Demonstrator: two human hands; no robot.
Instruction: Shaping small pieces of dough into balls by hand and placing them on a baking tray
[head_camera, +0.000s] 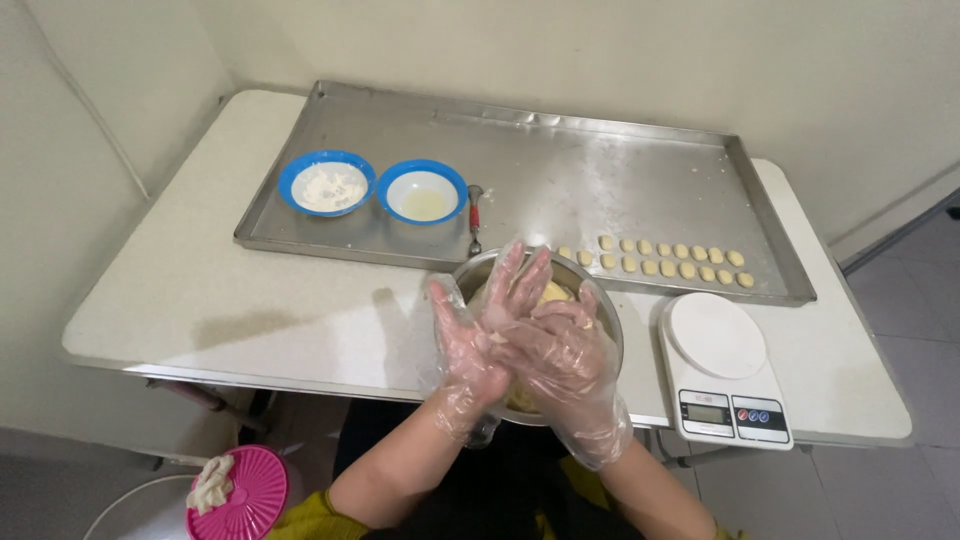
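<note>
Both gloved hands, left hand (468, 345) and right hand (555, 345), press flat together over my steel bowl (600, 300), seemingly rolling dough; finished balls (660, 258) line the tray (560, 170) beyond.

You have bare room along the white table's (250, 320) left edge; the long steel baking tray (600, 170) blocks the back edge, the white kitchen scale (722, 365) the front right corner.

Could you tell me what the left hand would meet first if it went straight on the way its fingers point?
Probably the far rim of the metal bowl, then the steel tray; the left hand may pass above the rim, as depth is unclear.
</note>
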